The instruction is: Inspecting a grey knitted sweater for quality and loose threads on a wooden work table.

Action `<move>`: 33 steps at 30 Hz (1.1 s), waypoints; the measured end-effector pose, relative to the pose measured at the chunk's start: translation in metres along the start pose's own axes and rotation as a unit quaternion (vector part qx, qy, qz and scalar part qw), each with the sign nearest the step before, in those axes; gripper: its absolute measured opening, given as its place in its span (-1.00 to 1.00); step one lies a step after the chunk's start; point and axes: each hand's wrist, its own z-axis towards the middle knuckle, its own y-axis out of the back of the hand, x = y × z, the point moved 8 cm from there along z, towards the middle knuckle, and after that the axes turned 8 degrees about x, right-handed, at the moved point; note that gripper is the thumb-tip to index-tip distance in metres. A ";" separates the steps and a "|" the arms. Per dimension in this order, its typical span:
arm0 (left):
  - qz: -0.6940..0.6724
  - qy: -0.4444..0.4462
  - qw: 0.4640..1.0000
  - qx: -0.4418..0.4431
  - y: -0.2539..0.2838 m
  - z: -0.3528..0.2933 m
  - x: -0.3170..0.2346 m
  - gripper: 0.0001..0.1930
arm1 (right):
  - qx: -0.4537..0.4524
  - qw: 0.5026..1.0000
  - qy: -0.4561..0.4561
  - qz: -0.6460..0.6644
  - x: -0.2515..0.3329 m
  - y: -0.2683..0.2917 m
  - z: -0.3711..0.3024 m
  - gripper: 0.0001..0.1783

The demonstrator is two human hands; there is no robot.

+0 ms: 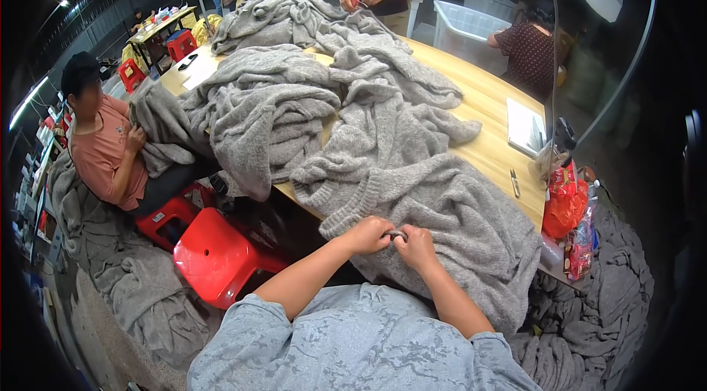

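A grey knitted garment (442,203) lies bunched over the near edge of the table and hangs down toward me. My left hand (370,235) is closed on a folded edge of it, fingers pinched together. Close beside it, my right hand (416,246) also pinches the same edge, and a short dark roll of the knit shows between the two hands. A ribbed band (353,208) of the garment lies just beyond my left hand. Whether a small tool is hidden in my fingers cannot be seen.
More grey knits (272,89) are heaped along the wooden table (490,129). Thread snips (515,183) and a white paper stack (524,126) lie at right, near a red bag (565,203). A red stool (213,251) stands left. Co-workers sit left, far and right.
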 end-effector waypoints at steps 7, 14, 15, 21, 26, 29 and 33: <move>0.052 -0.013 0.999 0.009 -0.012 0.004 0.002 -0.82 | 0.008 0.992 0.030 -0.119 0.007 -0.005 -0.005 -0.83; 0.056 -0.026 0.998 0.023 -0.016 0.001 -0.001 -0.84 | -0.003 0.993 0.045 -0.107 0.004 -0.005 -0.011 -0.84; 0.039 -0.031 0.998 0.023 -0.017 0.000 0.001 -0.84 | -0.002 0.994 0.042 -0.106 0.001 -0.002 -0.010 -0.84; -0.144 0.040 0.989 0.017 -0.014 -0.007 0.021 -0.85 | 0.112 0.983 -0.095 0.108 -0.036 -0.012 0.001 -0.87; -0.197 0.083 0.975 0.053 -0.008 0.004 0.031 -0.86 | 0.116 0.976 -0.084 0.162 -0.034 -0.005 0.006 -0.88; -0.239 0.069 0.968 0.023 -0.004 0.005 0.029 -0.86 | 0.131 0.970 -0.109 0.175 -0.028 0.006 -0.006 -0.86; -0.203 0.064 0.977 0.014 -0.002 0.000 0.021 -0.84 | 0.175 0.971 -0.133 0.097 -0.027 0.035 -0.036 -0.77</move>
